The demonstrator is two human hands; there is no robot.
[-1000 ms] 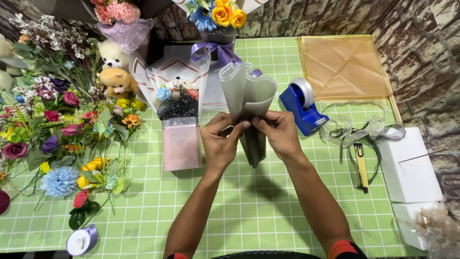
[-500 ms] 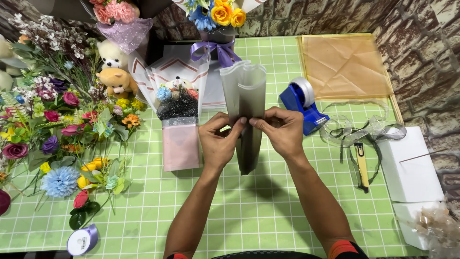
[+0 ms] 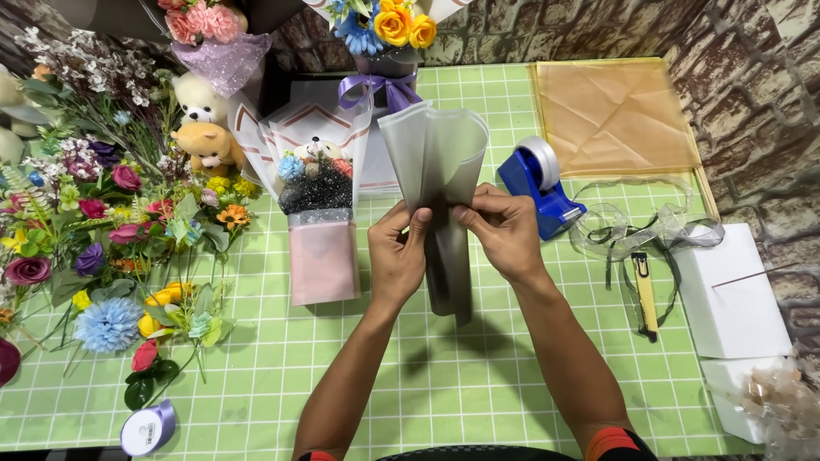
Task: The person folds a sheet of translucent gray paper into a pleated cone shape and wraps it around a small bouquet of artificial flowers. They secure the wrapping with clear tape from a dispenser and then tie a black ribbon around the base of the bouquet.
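Wrapping sheet (image 3: 437, 183) held mid-table (image 3: 282, 358), loose flowers (image 3: 102, 248) left, small bouquet (image 3: 320, 226) beside it, tape dispenser (image 3: 538, 183) right

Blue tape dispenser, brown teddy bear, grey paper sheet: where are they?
Blue plastic tape dispenser (image 3: 547, 198), head view, its body.
Small brown teddy bear (image 3: 205, 145), head view, its head.
Grey translucent wrapping sheet (image 3: 431, 149), head view, flared top.

The one camera sits on my head and looks steeply down and forward over the green gridded surface (image 3: 256, 376), close enough that my forearms enter from the bottom edge. The brick wall (image 3: 752, 102) lies at the far top.
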